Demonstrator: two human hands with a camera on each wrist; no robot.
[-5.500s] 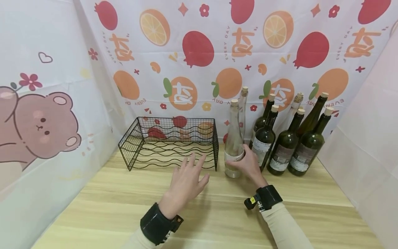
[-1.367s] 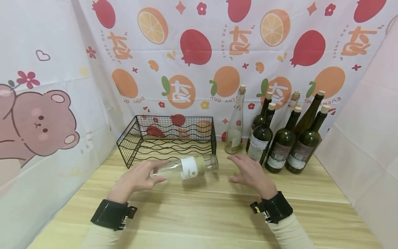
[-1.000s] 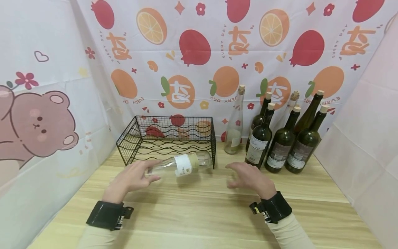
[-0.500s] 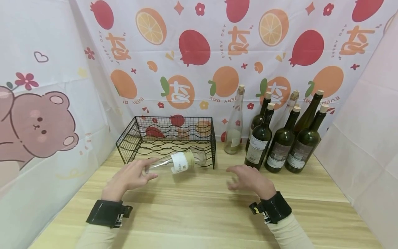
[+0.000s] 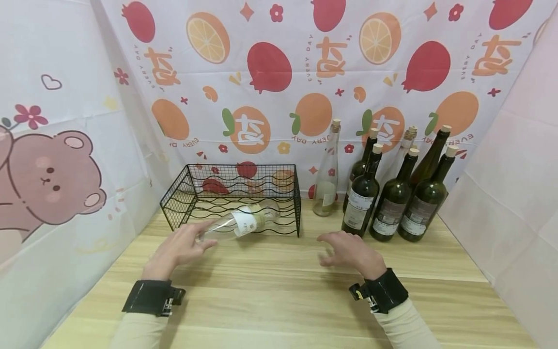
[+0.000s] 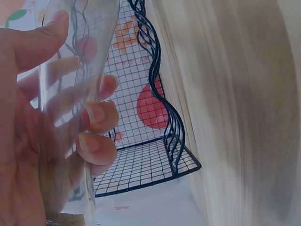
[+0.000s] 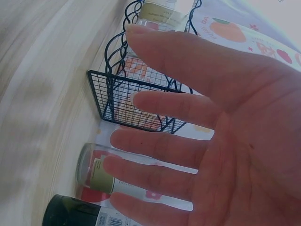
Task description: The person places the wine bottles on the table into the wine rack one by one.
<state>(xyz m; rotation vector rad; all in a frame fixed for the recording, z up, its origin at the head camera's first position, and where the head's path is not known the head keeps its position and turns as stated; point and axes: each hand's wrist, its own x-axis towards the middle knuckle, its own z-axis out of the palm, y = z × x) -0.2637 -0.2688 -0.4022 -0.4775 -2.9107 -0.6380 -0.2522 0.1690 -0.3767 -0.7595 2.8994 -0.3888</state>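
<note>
My left hand (image 5: 180,248) grips a clear glass bottle (image 5: 246,222) by its neck, fingers wrapped round it in the left wrist view. The bottle lies sideways with a white and pale-gold label, its base pointing right and away. Its base end overlaps the wavy wires of a black wire rack (image 5: 298,194) in the head view. A cork (image 6: 66,219) shows at the neck end in the left wrist view. My right hand (image 5: 350,254) holds nothing and hovers over the table right of the rack, its fingers spread and fairly straight in the right wrist view.
A clear corked bottle (image 5: 325,189) stands just right of the rack. Beyond it several corked bottles, including a dark green bottle (image 5: 361,203), stand close together near the patterned cloth (image 5: 279,121). Wood-grain table (image 5: 270,300) lies in front.
The clear bottle was first upright under the right hand, then lay sideways in the left hand. It has since moved left and back over the rack. The right hand has let go and stays nearly still.
</note>
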